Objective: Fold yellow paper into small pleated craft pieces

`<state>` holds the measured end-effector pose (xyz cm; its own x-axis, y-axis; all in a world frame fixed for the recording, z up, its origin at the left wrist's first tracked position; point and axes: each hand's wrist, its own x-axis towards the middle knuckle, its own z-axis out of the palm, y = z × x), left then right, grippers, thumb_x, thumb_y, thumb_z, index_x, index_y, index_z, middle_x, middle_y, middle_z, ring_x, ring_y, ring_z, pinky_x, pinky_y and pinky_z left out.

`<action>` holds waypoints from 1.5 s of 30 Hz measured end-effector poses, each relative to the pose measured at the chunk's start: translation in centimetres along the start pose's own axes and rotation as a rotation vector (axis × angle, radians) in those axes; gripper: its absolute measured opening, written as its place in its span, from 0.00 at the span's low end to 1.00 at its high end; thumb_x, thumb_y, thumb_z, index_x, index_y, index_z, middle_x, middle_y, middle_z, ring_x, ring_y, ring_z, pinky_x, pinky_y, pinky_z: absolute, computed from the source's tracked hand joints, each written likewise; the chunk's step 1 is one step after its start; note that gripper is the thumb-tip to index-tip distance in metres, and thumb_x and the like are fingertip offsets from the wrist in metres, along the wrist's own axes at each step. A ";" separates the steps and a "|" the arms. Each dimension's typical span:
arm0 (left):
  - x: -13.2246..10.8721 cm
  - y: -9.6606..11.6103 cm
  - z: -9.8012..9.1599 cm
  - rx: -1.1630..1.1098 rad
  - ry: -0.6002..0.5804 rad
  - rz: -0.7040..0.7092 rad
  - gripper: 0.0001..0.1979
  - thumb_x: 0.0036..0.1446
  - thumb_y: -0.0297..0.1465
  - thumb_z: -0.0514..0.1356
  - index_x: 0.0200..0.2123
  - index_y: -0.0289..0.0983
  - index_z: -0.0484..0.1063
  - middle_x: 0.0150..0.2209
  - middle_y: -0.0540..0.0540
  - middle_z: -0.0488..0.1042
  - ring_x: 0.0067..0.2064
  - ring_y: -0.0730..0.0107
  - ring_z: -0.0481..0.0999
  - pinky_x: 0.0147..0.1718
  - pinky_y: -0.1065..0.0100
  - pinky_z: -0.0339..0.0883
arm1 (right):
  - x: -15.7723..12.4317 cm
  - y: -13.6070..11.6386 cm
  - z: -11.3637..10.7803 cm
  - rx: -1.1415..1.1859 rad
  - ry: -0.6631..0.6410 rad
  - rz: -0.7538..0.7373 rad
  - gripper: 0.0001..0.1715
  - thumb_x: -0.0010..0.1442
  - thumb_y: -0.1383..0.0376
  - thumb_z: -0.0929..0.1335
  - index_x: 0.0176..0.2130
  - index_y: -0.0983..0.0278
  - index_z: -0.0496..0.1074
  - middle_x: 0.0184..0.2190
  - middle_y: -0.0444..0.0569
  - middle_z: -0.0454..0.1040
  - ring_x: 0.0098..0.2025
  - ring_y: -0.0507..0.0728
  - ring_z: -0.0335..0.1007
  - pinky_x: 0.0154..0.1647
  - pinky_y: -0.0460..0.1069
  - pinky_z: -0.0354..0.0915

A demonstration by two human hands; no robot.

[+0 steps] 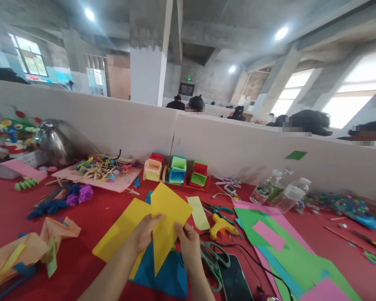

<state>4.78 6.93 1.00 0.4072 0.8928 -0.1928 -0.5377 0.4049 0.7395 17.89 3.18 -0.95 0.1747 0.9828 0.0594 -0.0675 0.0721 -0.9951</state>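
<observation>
Between my two hands I hold up a yellow paper sheet (pixel 169 213), tilted, with a long point hanging down. My left hand (pixel 146 230) pinches its left edge, thumb on the front. At its right edge my right hand (pixel 188 240) grips it between thumb and fingers. Below and to the left lies a larger yellow sheet (pixel 119 232), partly behind my left forearm. Under the held piece is blue paper (pixel 172 271) on the red table. Green-handled scissors (pixel 213 261) and a dark phone (pixel 235 280) lie just right of my right hand.
A yellow glue gun (pixel 222 227), pliers (pixel 221 211) and stacked coloured paper (pixel 288 234) lie to the right. Plastic bottles (pixel 291 192) stand behind them. Small coloured paper boxes (pixel 177 171) line the white partition (pixel 128 121). A metal kettle (pixel 54 142) and craft scraps (pixel 103 167) are left.
</observation>
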 end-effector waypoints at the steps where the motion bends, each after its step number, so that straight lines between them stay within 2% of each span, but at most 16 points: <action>1: -0.1 -0.1 -0.3 -0.003 -0.011 -0.010 0.17 0.50 0.33 0.61 0.43 0.30 0.70 0.40 0.37 0.77 0.44 0.54 0.75 0.45 0.59 0.68 | 0.0 0.1 -0.3 0.003 -0.009 0.003 0.19 0.53 0.53 0.66 0.33 0.67 0.71 0.22 0.45 0.71 0.21 0.51 0.62 0.21 0.44 0.58; 5: -0.7 0.3 -2.2 0.003 -0.008 -0.037 0.17 0.53 0.36 0.58 0.43 0.31 0.70 0.42 0.38 0.76 0.47 0.55 0.73 0.46 0.61 0.67 | -0.1 0.2 -0.8 0.015 -0.102 0.023 0.20 0.50 0.52 0.68 0.30 0.67 0.73 0.19 0.45 0.70 0.20 0.51 0.62 0.20 0.45 0.58; 11: -1.5 0.8 -4.9 0.019 -0.004 -0.104 0.19 0.55 0.40 0.55 0.44 0.32 0.70 0.42 0.40 0.76 0.47 0.54 0.73 0.44 0.58 0.68 | -0.5 0.8 -0.2 0.028 -0.229 0.067 0.18 0.51 0.53 0.68 0.31 0.65 0.74 0.20 0.44 0.69 0.19 0.50 0.60 0.18 0.44 0.56; 14: -1.3 0.4 -5.5 0.070 0.063 -0.036 0.19 0.55 0.41 0.53 0.41 0.33 0.71 0.42 0.40 0.76 0.46 0.55 0.74 0.42 0.60 0.69 | -0.7 1.0 0.0 0.032 -0.238 0.069 0.17 0.52 0.53 0.68 0.28 0.66 0.73 0.20 0.43 0.68 0.19 0.49 0.59 0.18 0.44 0.55; 18: -1.0 0.2 -5.7 0.118 0.156 0.067 0.13 0.51 0.39 0.58 0.36 0.36 0.71 0.40 0.44 0.77 0.42 0.59 0.76 0.35 0.66 0.70 | -0.8 0.6 0.1 0.046 -0.238 0.054 0.17 0.52 0.54 0.68 0.27 0.66 0.72 0.19 0.43 0.67 0.19 0.48 0.58 0.19 0.43 0.55; 23: -1.3 0.6 -5.6 0.206 0.177 0.070 0.13 0.48 0.38 0.61 0.33 0.35 0.72 0.29 0.45 0.78 0.25 0.66 0.75 0.18 0.71 0.63 | -1.0 -0.4 0.3 0.092 -0.265 0.041 0.17 0.53 0.55 0.67 0.39 0.63 0.73 0.28 0.47 0.74 0.27 0.54 0.68 0.31 0.49 0.64; 25: -1.4 0.6 -5.6 0.239 0.195 0.071 0.13 0.47 0.39 0.62 0.31 0.34 0.72 0.25 0.47 0.76 0.21 0.69 0.72 0.17 0.72 0.61 | -1.2 -0.6 0.4 0.101 -0.274 0.036 0.18 0.52 0.55 0.68 0.41 0.62 0.73 0.30 0.47 0.75 0.29 0.55 0.70 0.35 0.50 0.64; 28: -1.6 0.8 -5.1 0.275 0.242 0.081 0.13 0.47 0.41 0.60 0.26 0.35 0.70 0.19 0.51 0.72 0.18 0.71 0.68 0.17 0.72 0.60 | -1.3 -0.5 0.2 0.083 -0.287 0.039 0.18 0.53 0.55 0.67 0.41 0.62 0.75 0.28 0.47 0.75 0.29 0.55 0.69 0.34 0.50 0.65; 31: -2.1 1.5 -4.3 0.320 0.265 0.086 0.15 0.49 0.42 0.56 0.23 0.36 0.70 0.18 0.50 0.70 0.19 0.69 0.68 0.17 0.71 0.60 | -1.3 -0.3 0.0 0.041 -0.281 0.054 0.19 0.53 0.55 0.67 0.42 0.60 0.75 0.26 0.46 0.75 0.26 0.53 0.68 0.29 0.48 0.64; 34: -3.0 2.8 -3.5 0.386 0.261 0.100 0.13 0.48 0.40 0.56 0.25 0.37 0.73 0.24 0.45 0.74 0.27 0.62 0.73 0.20 0.70 0.62 | -1.3 -0.3 -0.2 0.000 -0.276 0.062 0.19 0.52 0.55 0.67 0.43 0.59 0.75 0.25 0.46 0.75 0.23 0.52 0.67 0.26 0.47 0.64; 38: -3.5 3.4 -3.4 0.457 0.258 0.142 0.10 0.44 0.36 0.60 0.29 0.37 0.75 0.33 0.43 0.76 0.39 0.56 0.73 0.29 0.68 0.67 | -1.5 -0.5 -0.1 -0.048 -0.302 0.049 0.18 0.53 0.56 0.66 0.42 0.60 0.75 0.28 0.47 0.76 0.28 0.54 0.69 0.32 0.49 0.66; 40: -3.1 2.9 -3.8 0.463 0.266 0.168 0.10 0.45 0.36 0.59 0.30 0.37 0.74 0.33 0.43 0.76 0.39 0.57 0.74 0.32 0.66 0.67 | -1.5 -0.5 0.0 -0.079 -0.308 0.029 0.18 0.54 0.56 0.66 0.43 0.61 0.75 0.30 0.48 0.76 0.31 0.55 0.70 0.34 0.50 0.66; 43: -2.1 2.0 -4.5 0.454 0.292 0.221 0.13 0.49 0.40 0.56 0.31 0.36 0.73 0.28 0.44 0.75 0.34 0.60 0.75 0.31 0.64 0.67 | -1.4 -0.5 0.2 -0.138 -0.291 -0.034 0.19 0.57 0.57 0.64 0.45 0.63 0.73 0.31 0.49 0.76 0.30 0.56 0.70 0.32 0.50 0.66; 45: -1.8 2.1 -4.8 0.463 0.284 0.275 0.12 0.48 0.40 0.58 0.29 0.37 0.72 0.26 0.46 0.74 0.32 0.62 0.74 0.31 0.65 0.67 | -1.3 -0.9 0.1 -0.193 -0.250 -0.102 0.19 0.59 0.57 0.62 0.45 0.63 0.72 0.31 0.50 0.76 0.30 0.56 0.70 0.32 0.50 0.66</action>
<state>-0.59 7.13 -0.21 0.0517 0.9961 -0.0720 -0.1922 0.0807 0.9780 17.60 1.91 -0.16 -0.0770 0.9851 0.1535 0.1293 0.1625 -0.9782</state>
